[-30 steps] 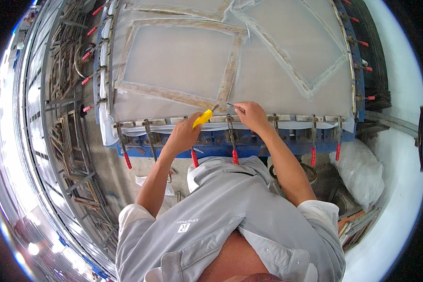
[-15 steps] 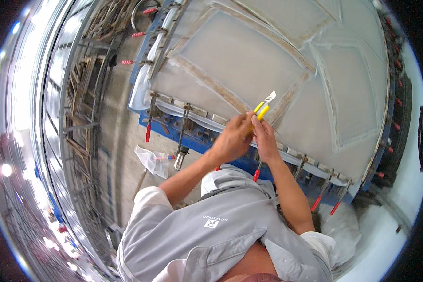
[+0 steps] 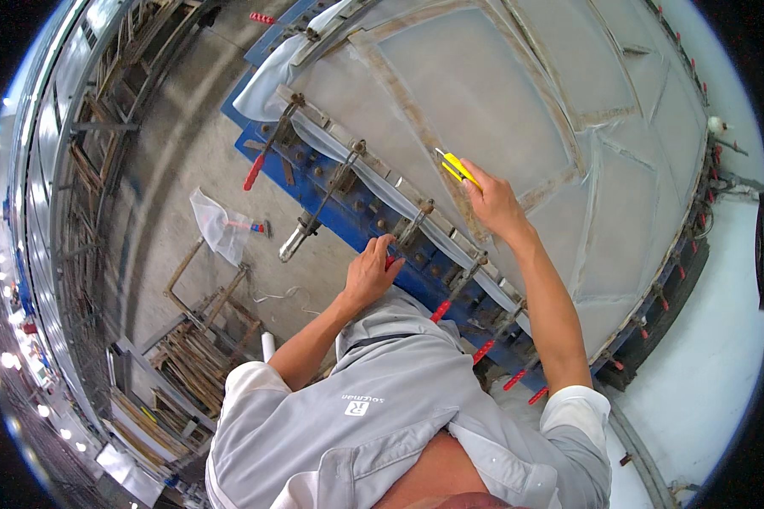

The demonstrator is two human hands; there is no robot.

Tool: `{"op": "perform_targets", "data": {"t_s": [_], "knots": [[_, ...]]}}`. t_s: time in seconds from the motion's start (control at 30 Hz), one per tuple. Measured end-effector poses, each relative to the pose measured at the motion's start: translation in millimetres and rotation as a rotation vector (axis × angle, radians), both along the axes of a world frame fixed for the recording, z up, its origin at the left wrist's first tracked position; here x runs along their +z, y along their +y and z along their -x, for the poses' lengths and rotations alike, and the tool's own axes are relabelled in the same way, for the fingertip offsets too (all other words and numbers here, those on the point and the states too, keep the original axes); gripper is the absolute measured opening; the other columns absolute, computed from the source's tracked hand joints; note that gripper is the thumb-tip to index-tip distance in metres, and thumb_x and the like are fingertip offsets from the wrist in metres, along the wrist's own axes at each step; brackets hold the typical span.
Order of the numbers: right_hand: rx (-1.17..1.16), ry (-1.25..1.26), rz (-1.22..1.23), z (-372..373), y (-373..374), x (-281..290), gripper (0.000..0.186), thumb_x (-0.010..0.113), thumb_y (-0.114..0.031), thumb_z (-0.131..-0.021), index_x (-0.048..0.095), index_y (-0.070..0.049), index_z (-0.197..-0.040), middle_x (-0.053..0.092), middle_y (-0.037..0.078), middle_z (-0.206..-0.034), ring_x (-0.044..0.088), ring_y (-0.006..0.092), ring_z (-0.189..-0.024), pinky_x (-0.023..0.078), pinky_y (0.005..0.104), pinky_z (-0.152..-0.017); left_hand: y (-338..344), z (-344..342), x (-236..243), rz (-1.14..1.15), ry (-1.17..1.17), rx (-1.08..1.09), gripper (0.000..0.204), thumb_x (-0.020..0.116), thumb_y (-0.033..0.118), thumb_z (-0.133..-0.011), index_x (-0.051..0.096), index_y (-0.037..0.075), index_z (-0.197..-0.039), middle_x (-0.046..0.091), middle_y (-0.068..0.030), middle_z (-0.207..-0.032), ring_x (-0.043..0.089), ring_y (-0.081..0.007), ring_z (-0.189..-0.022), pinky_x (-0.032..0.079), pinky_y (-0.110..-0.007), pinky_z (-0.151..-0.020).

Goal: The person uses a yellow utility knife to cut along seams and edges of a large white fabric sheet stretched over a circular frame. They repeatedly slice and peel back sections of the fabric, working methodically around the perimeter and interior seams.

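My right hand [image 3: 497, 204] grips a yellow utility knife [image 3: 460, 168], its narrow tip pointing away to the left above the panel. Under the knife lies a large greyish, film-covered panel [image 3: 467, 93] with brownish raised strips framing flat areas. My left hand [image 3: 369, 273] is lower, at the near edge, its fingers curled round a red clamp handle [image 3: 390, 262], partly hidden by them. That handle belongs to a clamp [image 3: 418, 222] on the blue frame [image 3: 348, 225] along the panel's edge.
More red-handled clamps [image 3: 484, 351] line the near edge, with another clamp [image 3: 255, 171] to the left. A clear plastic bag [image 3: 218, 225] lies on the concrete floor, near a wooden frame [image 3: 178, 276]. Metal racks [image 3: 93, 144] stand at far left.
My hands, together on the knife before, have come apart. The left has dropped to a clamp handle; the right keeps the knife. Less of the blade end shows, and the view has turned.
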State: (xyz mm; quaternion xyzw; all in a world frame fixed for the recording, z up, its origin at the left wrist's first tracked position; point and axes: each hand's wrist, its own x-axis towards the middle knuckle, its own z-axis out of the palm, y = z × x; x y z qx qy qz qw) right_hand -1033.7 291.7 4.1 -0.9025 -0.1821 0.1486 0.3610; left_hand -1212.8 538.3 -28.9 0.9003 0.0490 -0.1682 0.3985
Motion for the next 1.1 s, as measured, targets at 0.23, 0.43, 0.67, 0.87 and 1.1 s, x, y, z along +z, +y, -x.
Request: {"op": "perform_targets", "data": {"t_s": [0.23,0.43,0.67,0.87,1.1], "knots": [[0.108,-0.086,0.239,3,4,7,0.041,0.063,-0.017,-0.099,0.061,-0.006,-0.138,0.066,0.022,-0.086,0.065,0.0409,-0.081,0.051,0.0487,-0.073,1,6,-14,-0.002,0.063,-0.008,0.045,0.069,0.028,-0.095,0.053,0.009,-0.132,0.070,-0.0157,-0.097,0.070,-0.0361,-0.087,0.056,-0.047,-0.074],[0.147,-0.115,0.373,15,3,5,0.042,0.059,-0.023,-0.102,0.056,-0.009,-0.141,0.066,0.022,-0.088,0.069,0.0429,-0.080,0.057,0.0517,-0.070,-1,11,-24,0.016,-0.016,0.010,0.043,0.069,0.024,-0.094,0.053,0.009,-0.131,0.071,-0.0161,-0.090,0.070,-0.0372,-0.082,0.056,-0.049,-0.071],[0.076,-0.146,0.577,31,55,9,0.038,0.057,-0.024,-0.102,0.058,-0.010,-0.138,0.070,0.021,-0.089,0.072,0.0419,-0.079,0.059,0.0545,-0.068,-2,12,-30,0.015,-0.099,0.023,0.039,0.068,0.020,-0.093,0.054,0.008,-0.127,0.070,-0.0156,-0.083,0.070,-0.0372,-0.077,0.055,-0.049,-0.067],[0.287,-0.102,0.653,-30,62,25,0.025,0.059,-0.022,-0.100,0.065,-0.007,-0.119,0.071,0.021,-0.083,0.072,0.0438,-0.081,0.059,0.0531,-0.069,-3,14,-34,0.022,-0.106,0.021,0.037,0.067,0.022,-0.094,0.054,0.009,-0.126,0.070,-0.0147,-0.082,0.069,-0.0372,-0.077,0.055,-0.049,-0.066],[0.385,-0.066,0.686,-3,30,27,0.024,0.058,-0.022,-0.101,0.064,-0.007,-0.117,0.070,0.023,-0.084,0.071,0.0443,-0.079,0.059,0.0540,-0.067,0,10,-10,-0.010,-0.043,0.040,0.033,0.065,0.024,-0.096,0.059,0.009,-0.124,0.068,-0.0127,-0.096,0.069,-0.0350,-0.084,0.055,-0.047,-0.070]]}}
